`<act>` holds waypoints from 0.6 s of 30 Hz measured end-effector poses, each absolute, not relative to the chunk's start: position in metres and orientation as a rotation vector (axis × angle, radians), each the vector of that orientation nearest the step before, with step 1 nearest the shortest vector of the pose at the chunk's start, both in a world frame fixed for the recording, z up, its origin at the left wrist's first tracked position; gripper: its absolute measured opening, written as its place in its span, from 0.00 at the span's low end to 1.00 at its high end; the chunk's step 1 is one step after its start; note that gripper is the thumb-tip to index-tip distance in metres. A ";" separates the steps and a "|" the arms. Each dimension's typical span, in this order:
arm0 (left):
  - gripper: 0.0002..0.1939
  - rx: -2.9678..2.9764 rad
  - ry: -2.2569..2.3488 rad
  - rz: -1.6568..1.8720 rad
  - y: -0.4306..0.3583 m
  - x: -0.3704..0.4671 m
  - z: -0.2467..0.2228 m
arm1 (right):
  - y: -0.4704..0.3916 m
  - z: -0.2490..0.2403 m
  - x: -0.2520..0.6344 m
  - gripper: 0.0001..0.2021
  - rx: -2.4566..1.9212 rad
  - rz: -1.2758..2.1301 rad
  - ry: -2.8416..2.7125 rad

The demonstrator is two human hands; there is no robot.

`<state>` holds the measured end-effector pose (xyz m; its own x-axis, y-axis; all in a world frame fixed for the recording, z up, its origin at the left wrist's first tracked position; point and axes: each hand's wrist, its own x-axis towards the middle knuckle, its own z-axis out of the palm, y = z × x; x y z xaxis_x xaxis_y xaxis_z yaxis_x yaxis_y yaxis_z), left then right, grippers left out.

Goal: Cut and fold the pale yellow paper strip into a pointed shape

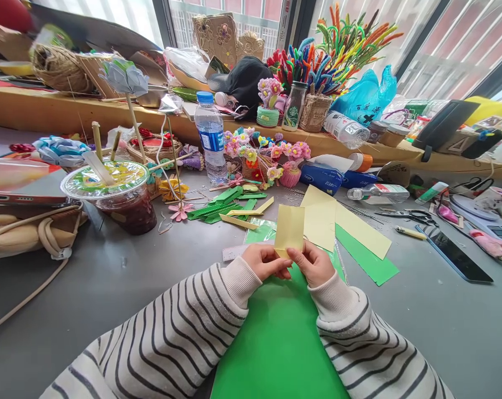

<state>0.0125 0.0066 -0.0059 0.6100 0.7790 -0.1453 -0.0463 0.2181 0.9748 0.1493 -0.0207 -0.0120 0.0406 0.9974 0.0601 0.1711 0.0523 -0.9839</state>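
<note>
A small piece of pale yellow paper (290, 224) stands upright between my two hands, with a fold near its lower edge. My left hand (269, 261) pinches its lower left side. At the lower right, the thumb of my right hand (313, 263) presses on the paper, its fingers curled behind. Under both hands lies a large green sheet (279, 338). Just beyond, flat yellow paper pieces (320, 219) overlap a green strip (369, 257). Folded green paper strips (217, 208) and narrow yellow strips lie in a loose pile to the left.
A lidded plastic cup (126, 208) with dark drink stands at left, near a water bottle (211, 141). Pliers (412, 216) and a phone (454, 255) lie at right. Crafted flowers (267, 152) line the back, below a crowded ledge (171, 124).
</note>
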 end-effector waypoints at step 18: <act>0.18 1.184 0.778 0.738 0.005 0.013 0.001 | -0.022 -0.005 0.150 0.13 -1.380 1.037 -1.306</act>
